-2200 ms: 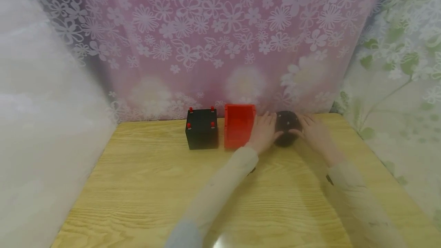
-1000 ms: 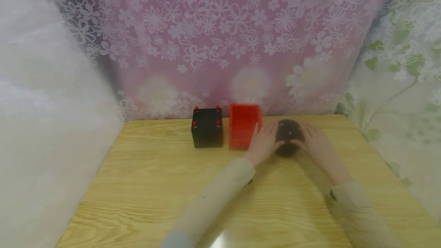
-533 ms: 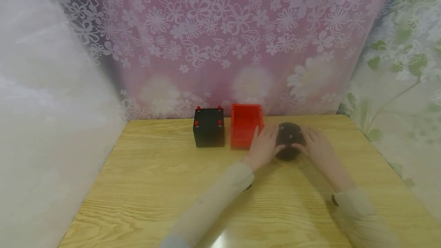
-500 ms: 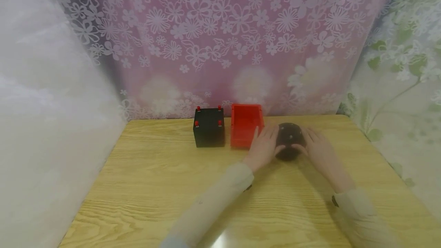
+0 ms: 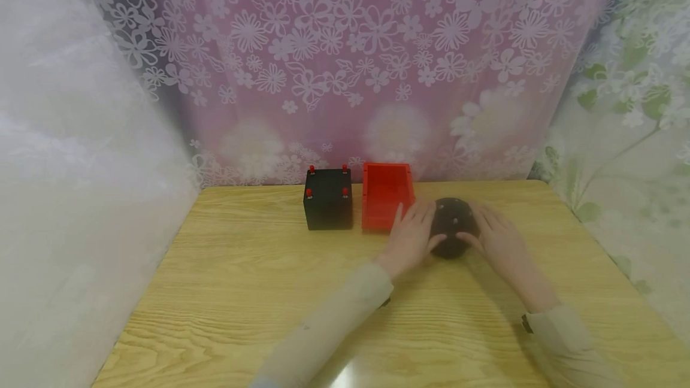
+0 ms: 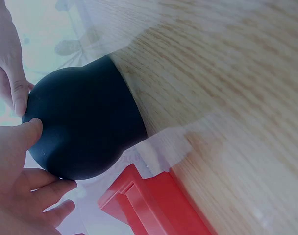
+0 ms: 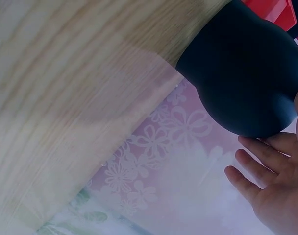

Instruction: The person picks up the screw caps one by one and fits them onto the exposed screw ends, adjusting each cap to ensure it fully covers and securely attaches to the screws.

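A black rounded object [image 5: 451,238] with a narrower, flat-ended base [image 6: 117,95] stands on the wooden table, right of the red box. Small pale spots dot its top; its exact kind is unclear. My left hand [image 5: 411,235] holds its left side, thumb and fingers spread around the curve. On the opposite side my right hand [image 5: 501,245] holds it the same way, thumb facing me. In the right wrist view, fingertips of the right hand [image 7: 276,169] touch the bulging part [image 7: 254,98]. The left wrist view shows the left thumb on its rounded top.
An open red box [image 5: 384,193] stands close beside the left hand, partly behind its fingers. Left of it is a black box [image 5: 327,205] with red-capped pegs at its top corners. A pink floral curtain [image 5: 323,64] hangs behind the table's back edge [image 5: 253,186].
Both hands have drawn the black object from the table's back edge toward me, keeping hold of it. The red and black boxes stay in place; the head view has shifted slightly.
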{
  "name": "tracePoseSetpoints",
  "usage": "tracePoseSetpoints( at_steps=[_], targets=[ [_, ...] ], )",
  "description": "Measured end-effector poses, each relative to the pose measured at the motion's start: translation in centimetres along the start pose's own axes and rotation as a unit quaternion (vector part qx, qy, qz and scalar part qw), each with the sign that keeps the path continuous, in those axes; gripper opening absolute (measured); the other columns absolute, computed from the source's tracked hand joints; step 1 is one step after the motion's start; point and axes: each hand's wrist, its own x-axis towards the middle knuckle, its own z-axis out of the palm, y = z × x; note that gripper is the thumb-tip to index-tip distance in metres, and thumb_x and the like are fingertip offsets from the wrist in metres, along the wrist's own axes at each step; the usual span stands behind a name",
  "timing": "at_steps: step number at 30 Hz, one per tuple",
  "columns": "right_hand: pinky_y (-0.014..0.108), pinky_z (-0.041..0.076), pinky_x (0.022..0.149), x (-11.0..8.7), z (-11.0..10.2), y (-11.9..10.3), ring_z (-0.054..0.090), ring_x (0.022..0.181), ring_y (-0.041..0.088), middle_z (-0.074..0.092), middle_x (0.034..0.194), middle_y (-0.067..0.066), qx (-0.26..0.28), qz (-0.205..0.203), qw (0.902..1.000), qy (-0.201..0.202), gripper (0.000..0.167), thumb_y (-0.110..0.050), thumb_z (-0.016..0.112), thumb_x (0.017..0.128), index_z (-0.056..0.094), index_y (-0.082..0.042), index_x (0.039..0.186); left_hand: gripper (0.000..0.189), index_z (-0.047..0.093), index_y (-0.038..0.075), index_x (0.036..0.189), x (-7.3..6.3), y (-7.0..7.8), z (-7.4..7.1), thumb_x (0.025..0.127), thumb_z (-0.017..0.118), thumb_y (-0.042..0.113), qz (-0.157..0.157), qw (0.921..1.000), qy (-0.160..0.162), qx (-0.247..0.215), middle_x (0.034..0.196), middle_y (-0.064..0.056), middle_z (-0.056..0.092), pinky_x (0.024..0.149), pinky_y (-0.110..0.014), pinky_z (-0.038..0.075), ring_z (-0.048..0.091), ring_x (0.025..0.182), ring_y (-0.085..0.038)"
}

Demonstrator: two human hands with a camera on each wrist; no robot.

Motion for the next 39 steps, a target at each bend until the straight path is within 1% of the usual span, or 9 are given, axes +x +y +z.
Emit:
tracePoseSetpoints(
  at_steps=[3,5,10,12,17,21,29,35,39],
  targets=[
    [0.062,0.041,0.107,-0.1,-0.1,0.0,0.052,0.125,0.052,0.055,0.135,0.035,-0.002,0.001,0.9999,-0.012,0.082,-0.055,0.052,0.098,0.043,0.01,0.147,0.074,0.031,0.013,0.16,-0.1,-0.1,-0.2,0.103,0.04,0.059,0.001,1.0,0.0,0.0,0.164,-0.002,0.032,0.125,-0.05,0.014,0.022,0.154,-0.02],
    [0.062,0.042,0.107,-0.1,0.0,0.3,0.052,0.125,0.052,0.055,0.135,0.034,-0.004,-0.002,0.9999,-0.015,0.082,-0.056,0.052,0.098,0.043,0.009,0.147,0.073,0.034,0.014,0.159,0.0,-0.2,-0.3,0.103,0.04,0.06,0.001,1.0,0.005,-0.005,0.163,-0.001,0.035,0.125,-0.05,0.015,0.024,0.154,-0.019],
    [0.064,0.043,0.104,-0.1,-0.3,1.3,0.054,0.122,0.051,0.058,0.133,0.031,-0.018,-0.019,0.9996,-0.012,0.083,-0.063,0.034,0.1,0.05,0.005,0.143,0.07,0.04,0.02,0.156,0.8,-0.7,-0.6,0.102,0.038,0.064,0.003,0.9995,0.02,-0.025,0.157,0.002,0.045,0.125,-0.05,0.014,0.032,0.151,-0.02],
    [0.065,0.043,0.103,0.0,-0.6,1.6,0.054,0.123,0.05,0.059,0.134,0.029,-0.016,-0.019,0.9995,-0.018,0.078,-0.06,0.039,0.1,0.053,0.005,0.141,0.07,0.04,0.021,0.156,1.3,-0.9,-0.5,0.102,0.036,0.065,0.004,0.9993,0.018,-0.032,0.157,0.003,0.046,0.126,-0.05,0.014,0.032,0.151,-0.02],
    [0.064,0.04,0.106,0.2,-1.2,1.5,0.051,0.128,0.048,0.056,0.141,0.026,-0.011,-0.012,0.9986,-0.051,0.07,-0.046,0.062,0.095,0.053,0.005,0.142,0.071,0.034,0.023,0.159,1.9,-1.1,0.0,0.102,0.035,0.066,0.009,0.9993,0.001,-0.036,0.16,0.004,0.041,0.126,-0.05,0.012,0.029,0.152,-0.019],
    [0.064,0.04,0.106,0.2,-1.2,1.3,0.052,0.128,0.048,0.054,0.141,0.028,-0.013,-0.011,0.998,-0.061,0.07,-0.04,0.065,0.094,0.051,0.008,0.142,0.071,0.029,0.022,0.161,1.9,-1.0,0.3,0.103,0.035,0.063,0.013,0.9992,0.0,-0.037,0.163,0.003,0.036,0.126,-0.05,0.01,0.026,0.153,-0.02],
    [0.064,0.043,0.103,-0.2,-1.1,0.8,0.052,0.126,0.05,0.052,0.141,0.031,-0.012,-0.031,0.9989,-0.034,0.07,-0.043,0.057,0.1,0.047,0.01,0.144,0.072,0.029,0.02,0.161,1.3,-0.8,-0.2,0.103,0.035,0.062,0.015,0.9992,-0.002,-0.036,0.164,0.002,0.033,0.126,-0.049,0.008,0.018,0.155,-0.018],
    [0.064,0.041,0.106,-0.7,-1.1,0.2,0.048,0.132,0.049,0.049,0.145,0.031,-0.014,-0.02,0.9987,-0.044,0.071,-0.044,0.055,0.101,0.043,0.009,0.148,0.073,0.03,0.018,0.16,0.6,-0.8,-0.3,0.103,0.035,0.062,0.016,0.9989,-0.002,-0.044,0.164,0.002,0.033,0.126,-0.05,0.008,0.016,0.156,-0.018],
    [0.065,0.043,0.104,-0.9,-1.0,-0.2,0.049,0.131,0.049,0.051,0.143,0.031,-0.009,-0.015,0.9993,-0.032,0.078,-0.056,0.036,0.104,0.045,0.008,0.147,0.072,0.032,0.018,0.16,0.1,-0.8,-0.5,0.103,0.037,0.062,0.017,0.9983,-0.002,-0.055,0.163,0.001,0.035,0.126,-0.05,0.01,0.018,0.155,-0.019]
  ],
)
